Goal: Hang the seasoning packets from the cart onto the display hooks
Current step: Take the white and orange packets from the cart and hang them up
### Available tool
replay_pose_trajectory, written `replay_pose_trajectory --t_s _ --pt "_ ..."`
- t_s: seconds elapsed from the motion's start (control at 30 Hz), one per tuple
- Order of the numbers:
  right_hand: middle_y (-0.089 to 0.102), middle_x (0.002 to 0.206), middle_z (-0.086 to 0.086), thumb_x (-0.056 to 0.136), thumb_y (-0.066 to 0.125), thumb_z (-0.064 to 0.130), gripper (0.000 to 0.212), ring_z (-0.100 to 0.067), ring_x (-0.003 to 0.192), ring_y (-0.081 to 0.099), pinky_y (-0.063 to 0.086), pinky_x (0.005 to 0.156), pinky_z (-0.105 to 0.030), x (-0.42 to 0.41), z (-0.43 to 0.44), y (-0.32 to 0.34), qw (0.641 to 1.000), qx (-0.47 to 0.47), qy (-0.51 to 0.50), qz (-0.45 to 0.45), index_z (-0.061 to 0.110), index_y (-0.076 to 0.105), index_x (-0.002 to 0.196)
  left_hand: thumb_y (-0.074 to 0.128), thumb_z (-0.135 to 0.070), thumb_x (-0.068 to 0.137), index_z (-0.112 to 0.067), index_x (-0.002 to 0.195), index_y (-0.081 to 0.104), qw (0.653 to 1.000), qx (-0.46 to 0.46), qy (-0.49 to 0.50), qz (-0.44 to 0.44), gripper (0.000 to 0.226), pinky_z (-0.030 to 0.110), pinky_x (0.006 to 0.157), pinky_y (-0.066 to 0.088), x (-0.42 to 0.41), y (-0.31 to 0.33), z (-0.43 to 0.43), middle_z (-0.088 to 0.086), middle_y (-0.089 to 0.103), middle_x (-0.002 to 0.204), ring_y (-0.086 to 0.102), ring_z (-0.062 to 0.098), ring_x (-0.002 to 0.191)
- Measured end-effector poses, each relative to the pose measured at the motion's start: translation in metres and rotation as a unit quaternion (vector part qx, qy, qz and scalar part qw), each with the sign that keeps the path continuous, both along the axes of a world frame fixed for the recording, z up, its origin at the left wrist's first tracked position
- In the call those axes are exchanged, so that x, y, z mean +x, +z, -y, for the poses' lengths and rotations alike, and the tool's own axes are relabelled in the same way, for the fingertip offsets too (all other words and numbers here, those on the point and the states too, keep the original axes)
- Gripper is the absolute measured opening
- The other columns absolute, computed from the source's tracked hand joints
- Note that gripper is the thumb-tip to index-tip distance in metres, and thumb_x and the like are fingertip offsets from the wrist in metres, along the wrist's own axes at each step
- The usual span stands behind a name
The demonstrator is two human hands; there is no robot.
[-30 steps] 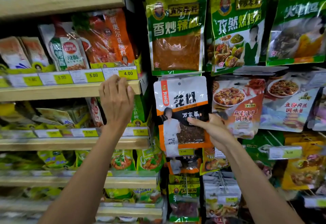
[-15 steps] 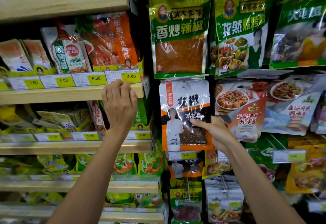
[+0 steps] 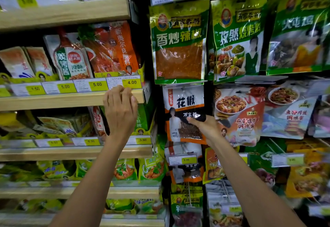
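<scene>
Seasoning packet (image 3: 184,101) upright among hung stock, long axis 12–6. Top end at 12 from R hand (image 3: 207,128), just under green chili packet (image 3: 179,42); hook hidden. R hand pinches lower R side. L hand (image 3: 121,109) at 9, fingers hooked over shelf edge (image 3: 71,100).

One wide-angle view from a camera worn on the head, facing straight ahead, close enough to touch the wooden shelf (image 3: 53,100) at left and the white-and-orange packet (image 3: 184,98) near centre; both arms (image 3: 89,187) enter from below
</scene>
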State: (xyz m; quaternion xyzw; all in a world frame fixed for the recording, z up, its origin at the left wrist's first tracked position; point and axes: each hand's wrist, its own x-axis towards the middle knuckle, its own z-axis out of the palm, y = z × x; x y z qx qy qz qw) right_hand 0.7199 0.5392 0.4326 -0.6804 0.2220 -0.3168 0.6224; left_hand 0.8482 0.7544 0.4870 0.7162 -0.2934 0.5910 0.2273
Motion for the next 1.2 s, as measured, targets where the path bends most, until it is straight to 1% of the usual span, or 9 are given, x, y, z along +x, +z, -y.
replay_pose_trajectory --t_s 0.2,0.33,0.4,0.6,0.73,0.87,1.0,1.07,1.2 --pt "0.068 0.088 0.006 0.082 0.075 0.021 0.022 -0.02 0.098 0.066 0.047 0.062 -0.007 -0.021 -0.009 -0.011 0.997 -0.059 -0.043 0.004 0.01 0.068 0.1 0.044 -0.014 0.097 -0.001 0.105 0.056 1.0 0.002 -0.014 -0.002 0.019 0.045 0.095 0.037 -0.003 0.002 -0.002 0.022 0.056 0.106 0.047 0.034 0.103" --pt "0.065 0.117 -0.008 0.088 0.069 0.017 0.037 -0.022 0.112 0.06 0.05 0.096 -0.034 -0.044 -0.015 -0.016 0.988 -0.123 -0.089 -0.017 0.003 0.061 0.121 0.047 -0.009 0.096 0.003 0.108 0.057 1.0 -0.023 -0.013 -0.015 0.021 0.046 0.099 0.038 -0.014 0.004 -0.001 0.025 0.058 0.11 0.052 0.04 0.106" --pt "0.06 0.125 -0.006 0.092 0.064 0.017 0.039 -0.019 0.117 0.056 0.047 0.102 -0.034 -0.062 -0.02 -0.02 0.986 -0.133 -0.101 -0.014 0.005 0.055 0.129 0.048 -0.005 0.094 0.005 0.11 0.057 0.999 -0.032 -0.022 0.002 0.021 0.047 0.099 0.039 -0.027 0.002 0.004 0.027 0.058 0.111 0.051 0.039 0.107" --pt "0.066 0.108 -0.001 0.099 0.053 0.023 0.024 -0.012 0.096 0.061 0.049 0.08 -0.023 -0.153 -0.005 -0.064 0.98 -0.135 -0.138 -0.049 0.013 0.063 0.118 0.044 -0.006 0.095 0.007 0.105 0.062 0.98 0.033 -0.178 -0.084 0.024 0.044 0.086 0.044 -0.108 -0.046 0.058 0.024 0.063 0.102 0.056 0.038 0.097" --pt "0.067 0.095 0.0 0.1 0.048 0.027 0.025 -0.016 0.088 0.063 0.048 0.073 -0.016 -0.253 0.022 -0.117 0.973 -0.078 -0.188 -0.109 0.013 0.065 0.111 0.04 -0.018 0.102 -0.005 0.106 0.06 0.872 0.083 -0.319 -0.362 0.025 0.036 0.068 0.042 -0.195 -0.113 0.116 0.01 0.058 0.09 0.057 0.03 0.08" --pt "0.072 0.084 -0.012 0.098 0.052 0.014 0.022 -0.023 0.077 0.065 0.047 0.069 -0.031 -0.377 0.046 -0.168 0.943 -0.025 -0.29 -0.159 0.003 0.07 0.097 0.042 -0.009 0.101 -0.007 0.097 0.062 0.741 0.132 -0.38 -0.537 0.02 0.041 0.069 0.043 -0.301 -0.176 0.179 0.013 0.061 0.081 0.056 0.031 0.072" --pt "0.063 0.066 0.003 0.097 0.055 0.012 0.02 -0.018 0.065 0.059 0.044 0.061 -0.018 -0.509 0.056 -0.209 0.9 0.004 -0.365 -0.239 0.008 0.068 0.082 0.046 -0.006 0.099 -0.005 0.097 0.066 0.653 0.186 -0.398 -0.617 0.02 0.02 0.061 0.044 -0.413 -0.235 0.225 0.011 0.066 0.076 0.057 0.021 0.063" --pt "0.068 0.077 -0.002 0.097 0.054 0.016 0.017 -0.02 0.073 0.063 0.048 0.069 -0.03 -0.565 0.056 -0.226 0.876 0.023 -0.392 -0.28 0.011 0.069 0.089 0.047 -0.011 0.099 -0.007 0.096 0.066 0.605 0.235 -0.4 -0.647 0.019 0.035 0.073 0.05 -0.465 -0.261 0.243 0.008 0.068 0.083 0.061 0.024 0.073" --pt "0.068 0.076 0.004 0.096 0.056 0.019 0.014 -0.016 0.072 0.064 0.044 0.063 -0.024 -0.651 0.057 -0.249 0.825 0.056 -0.458 -0.325 0.019 0.068 0.091 0.051 -0.005 0.096 0.001 0.084 0.064 0.565 0.298 -0.416 -0.647 0.018 0.037 0.069 0.043 -0.542 -0.293 0.282 0.019 0.064 0.075 0.058 0.025 0.07"
